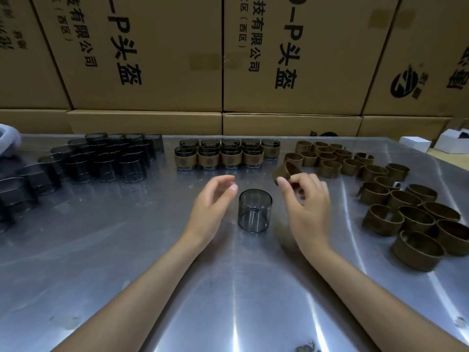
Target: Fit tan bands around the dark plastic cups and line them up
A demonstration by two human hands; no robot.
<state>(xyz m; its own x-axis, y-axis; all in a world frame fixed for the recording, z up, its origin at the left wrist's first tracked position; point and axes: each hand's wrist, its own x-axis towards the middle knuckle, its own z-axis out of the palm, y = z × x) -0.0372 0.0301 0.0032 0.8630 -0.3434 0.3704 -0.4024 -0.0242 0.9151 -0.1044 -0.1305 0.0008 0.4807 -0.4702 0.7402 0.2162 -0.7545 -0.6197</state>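
One dark see-through plastic cup [254, 210] stands alone, upside down, on the steel table between my hands. My left hand [212, 199] hovers just left of it, fingers relaxed and holding nothing. My right hand [305, 199] is up and to the right of the cup and pinches a tan band [282, 172] between thumb and fingers, tilted in the air. Behind, several banded cups [220, 154] stand in two rows. Bare dark cups [101, 158] crowd the far left. Loose tan bands [396, 199] lie spread over the right side.
A wall of printed cardboard boxes [228, 59] closes off the far edge of the steel table [127, 250]. Small white boxes [431, 142] sit at the far right corner. A pale object [7, 135] shows at the left edge.
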